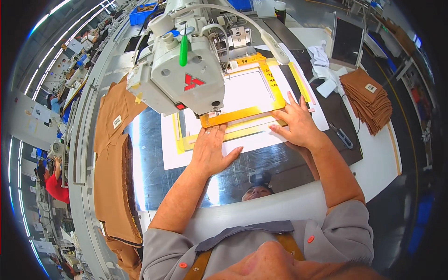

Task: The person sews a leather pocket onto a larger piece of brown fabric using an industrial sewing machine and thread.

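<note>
My left hand (212,148) lies flat at the near edge of a yellow clamp frame (249,113), fingers stretched forward and thumb out to the side. My right hand (299,122) rests with spread fingers by the frame's near right corner. Under both hands is a white template sheet (173,162) edged with yellow tape strips, lying on a shiny metal plate (154,184). The head of a large industrial sewing machine (186,88) overhangs the frame's left side and hides part of it. Neither hand grips anything that I can see.
Brown fabric pieces (112,182) are stacked along the left side. At the right sit a pile of brown cut pieces (368,100), a utility knife (343,136), crumpled white material (319,63) and a dark screen (347,39). A green-handled screwdriver (183,50) stands at the machine head.
</note>
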### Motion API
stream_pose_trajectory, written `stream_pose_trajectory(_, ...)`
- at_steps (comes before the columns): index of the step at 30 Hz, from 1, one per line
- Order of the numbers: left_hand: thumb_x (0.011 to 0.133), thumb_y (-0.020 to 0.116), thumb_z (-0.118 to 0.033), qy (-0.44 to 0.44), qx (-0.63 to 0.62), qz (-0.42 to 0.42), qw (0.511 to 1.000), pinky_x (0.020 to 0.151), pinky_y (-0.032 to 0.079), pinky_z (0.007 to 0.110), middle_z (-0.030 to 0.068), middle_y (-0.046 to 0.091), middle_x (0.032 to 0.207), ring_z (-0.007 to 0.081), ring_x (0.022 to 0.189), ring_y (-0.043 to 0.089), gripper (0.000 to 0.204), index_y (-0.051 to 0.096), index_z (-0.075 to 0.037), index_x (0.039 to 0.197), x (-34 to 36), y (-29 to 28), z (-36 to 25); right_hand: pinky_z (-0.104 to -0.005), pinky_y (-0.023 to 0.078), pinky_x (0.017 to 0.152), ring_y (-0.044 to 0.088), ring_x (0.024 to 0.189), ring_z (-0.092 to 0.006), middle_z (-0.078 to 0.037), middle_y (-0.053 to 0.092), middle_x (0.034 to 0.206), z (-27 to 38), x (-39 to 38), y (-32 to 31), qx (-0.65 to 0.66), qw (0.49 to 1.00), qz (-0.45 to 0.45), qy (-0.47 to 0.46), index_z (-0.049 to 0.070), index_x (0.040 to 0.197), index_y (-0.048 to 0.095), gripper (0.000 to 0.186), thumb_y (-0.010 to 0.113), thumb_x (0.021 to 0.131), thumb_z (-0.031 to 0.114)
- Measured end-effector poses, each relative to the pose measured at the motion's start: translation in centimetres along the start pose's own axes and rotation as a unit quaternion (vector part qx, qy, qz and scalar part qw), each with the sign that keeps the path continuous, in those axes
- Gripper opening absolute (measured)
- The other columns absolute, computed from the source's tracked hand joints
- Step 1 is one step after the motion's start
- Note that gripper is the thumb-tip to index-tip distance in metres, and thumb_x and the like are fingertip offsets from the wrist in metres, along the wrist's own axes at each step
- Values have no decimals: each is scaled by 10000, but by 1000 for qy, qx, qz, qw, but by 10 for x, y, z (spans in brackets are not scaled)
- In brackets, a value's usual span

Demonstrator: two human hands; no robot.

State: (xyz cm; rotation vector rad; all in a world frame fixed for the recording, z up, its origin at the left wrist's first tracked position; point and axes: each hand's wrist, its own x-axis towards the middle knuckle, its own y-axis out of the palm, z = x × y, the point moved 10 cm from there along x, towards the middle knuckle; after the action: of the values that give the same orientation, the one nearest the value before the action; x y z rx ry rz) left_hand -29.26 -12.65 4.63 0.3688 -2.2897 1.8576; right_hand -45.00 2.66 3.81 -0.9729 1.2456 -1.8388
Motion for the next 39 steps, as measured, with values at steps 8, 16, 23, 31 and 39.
stream_pose_trajectory(8, 912, 615, -585, -6, 59, 6, 998, 1159, 320, 530, 287, 610, 1306, 395, 1291, 546, 844, 537, 115, 1376, -3, 5, 2, -709, 136, 1198, 312, 1487, -504, -260, 561, 1416, 6, -4, 2, -41, 999, -6, -9, 111, 1315, 690, 596, 569, 981, 589)
stream_pose_trajectory(16, 924, 592, -594, -12, 36, 22, 999, 1168, 302, 539, 293, 601, 1301, 400, 1280, 546, 850, 527, 121, 1379, -1, 6, 5, -732, 120, 1185, 211, 1520, -519, -296, 472, 1490, 16, 1, 4, -61, 997, 37, 19, 92, 1393, 628, 749, 527, 953, 690)
stream_pose_trajectory(23, 920, 593, -591, -11, 32, 20, 999, 1198, 255, 567, 295, 586, 1313, 411, 1306, 524, 872, 499, 128, 1403, 1, 5, 3, -748, 123, 1168, 184, 1524, -535, -330, 432, 1517, 14, 4, 12, -93, 994, 42, 49, 72, 1422, 595, 836, 482, 943, 747)
stream_pose_trajectory(31, 921, 588, -591, -32, 41, 45, 998, 1239, 190, 557, 307, 552, 1388, 416, 1391, 465, 888, 477, 127, 1431, 2, 9, 9, -719, 101, 1194, 145, 1535, -531, -335, 425, 1499, 16, 4, 14, -98, 990, 83, 63, 34, 1513, 488, 908, 497, 937, 736)
stream_pose_trajectory(39, 935, 606, -579, 13, 6, 4, 1000, 1173, 319, 523, 292, 597, 1337, 392, 1317, 539, 835, 515, 105, 1405, -1, 4, -1, -730, 106, 1181, 196, 1505, -567, -350, 467, 1463, 21, 2, 12, -105, 994, 17, 38, 3, 1471, 520, 915, 477, 944, 749)
